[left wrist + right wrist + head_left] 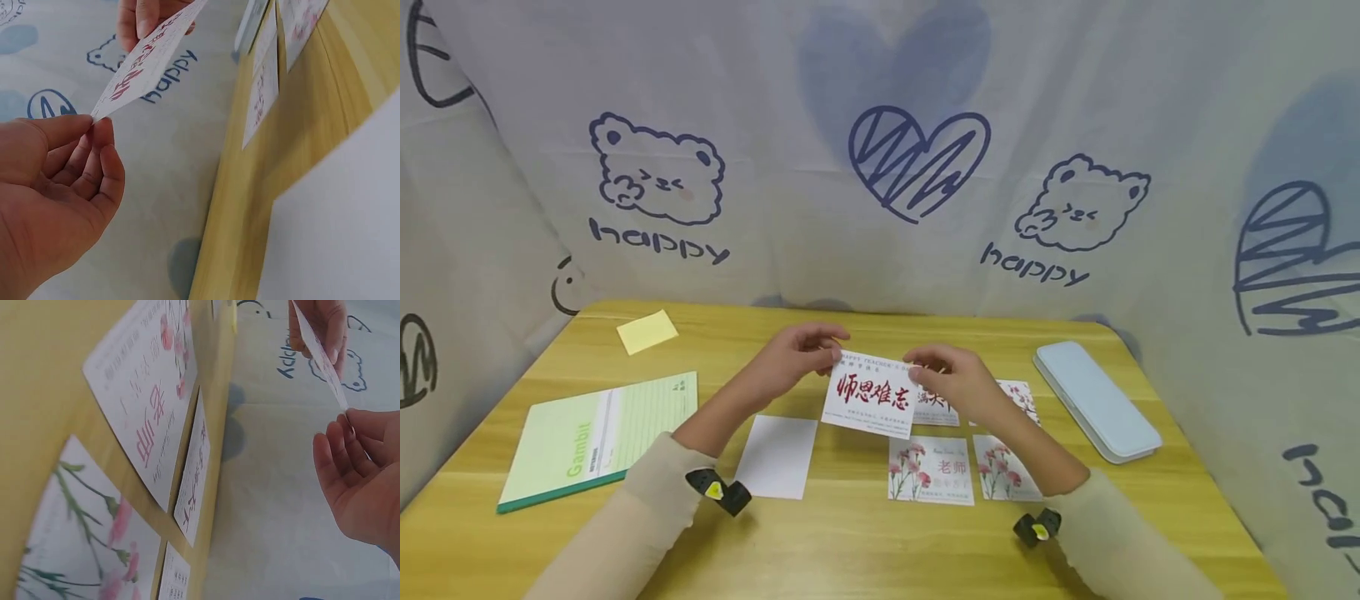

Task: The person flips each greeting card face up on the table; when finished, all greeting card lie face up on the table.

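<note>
We hold a thin white card [870, 395] with bold red brush characters above the middle of the desk [880, 542], tilted toward us. Our left hand [797, 354] pinches its upper left corner between thumb and fingertips; our right hand [958, 379] pinches the upper right corner likewise, so each grip is narrow and closed on the card's edge. The paper is flat, stiff and rectangular.

Below it on the yellow wood-grain desk lie a blank white card [777, 456], two flower-printed cards [931, 469] and more cards partly hidden under our right hand. A green ruled notebook [598, 435] lies at left, a yellow sticky note [647, 331] beyond it, and a smooth pale-blue rounded case [1096, 402] at right.
</note>
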`<action>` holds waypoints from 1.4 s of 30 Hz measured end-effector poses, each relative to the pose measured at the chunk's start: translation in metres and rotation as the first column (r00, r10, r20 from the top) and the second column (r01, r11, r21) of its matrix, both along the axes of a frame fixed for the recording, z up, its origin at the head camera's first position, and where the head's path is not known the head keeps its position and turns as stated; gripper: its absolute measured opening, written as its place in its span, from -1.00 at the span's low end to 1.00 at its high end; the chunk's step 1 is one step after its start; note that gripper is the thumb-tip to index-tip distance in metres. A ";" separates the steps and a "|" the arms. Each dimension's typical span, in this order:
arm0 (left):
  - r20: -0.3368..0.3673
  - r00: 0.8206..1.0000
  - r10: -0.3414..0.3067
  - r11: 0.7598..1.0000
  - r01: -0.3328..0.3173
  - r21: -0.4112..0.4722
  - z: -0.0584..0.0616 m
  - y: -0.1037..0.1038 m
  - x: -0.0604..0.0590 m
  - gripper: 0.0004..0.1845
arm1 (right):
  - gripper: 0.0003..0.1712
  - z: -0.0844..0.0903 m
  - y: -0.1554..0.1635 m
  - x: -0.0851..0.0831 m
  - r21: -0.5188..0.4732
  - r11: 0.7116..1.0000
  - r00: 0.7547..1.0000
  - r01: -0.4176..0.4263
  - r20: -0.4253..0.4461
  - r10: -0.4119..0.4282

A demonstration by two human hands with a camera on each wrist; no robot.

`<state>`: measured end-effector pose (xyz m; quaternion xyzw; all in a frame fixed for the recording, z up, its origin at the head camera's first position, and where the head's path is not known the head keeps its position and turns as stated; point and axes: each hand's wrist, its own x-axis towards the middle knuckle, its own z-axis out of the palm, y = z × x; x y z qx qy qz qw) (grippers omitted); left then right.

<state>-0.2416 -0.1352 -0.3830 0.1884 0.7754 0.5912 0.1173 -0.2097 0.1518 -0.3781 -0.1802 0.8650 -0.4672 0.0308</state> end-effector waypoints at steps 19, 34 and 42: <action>0.002 0.999 0.040 0.933 -0.037 -0.359 -0.038 -0.037 -0.056 -0.82 | -0.85 -0.041 -0.059 -0.078 0.440 0.898 0.997 0.021 -0.076 0.014; -0.062 0.998 -0.026 0.850 -0.011 -0.527 -0.051 -0.038 -0.061 -0.85 | -0.87 -0.051 -0.069 -0.088 0.540 0.839 0.989 -0.068 -0.073 0.127; -0.074 0.997 -0.027 0.816 -0.021 -0.577 -0.056 -0.038 -0.063 -0.88 | -0.85 -0.054 -0.071 -0.085 0.566 0.821 0.987 -0.070 -0.083 0.141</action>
